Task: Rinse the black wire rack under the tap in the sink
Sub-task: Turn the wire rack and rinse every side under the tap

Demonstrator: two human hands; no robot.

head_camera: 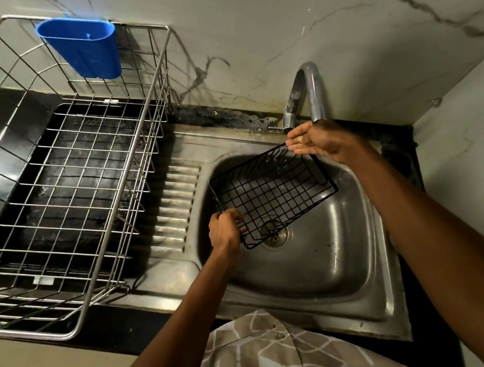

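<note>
A small black wire rack with a grid base and low sides hangs tilted over the steel sink bowl, above the drain. My left hand grips its near left corner. My right hand is at the rack's far edge, fingers straight, directly below the spout of the curved chrome tap. Whether the right hand holds the wire cannot be told. Water glints on the right fingers and on the rack's far end.
A large steel wire dish basket stands on the left over a black tray, with a blue plastic cup holder hung on its back rim. The ribbed drainboard lies between basket and bowl. Marble-patterned walls close the back and right.
</note>
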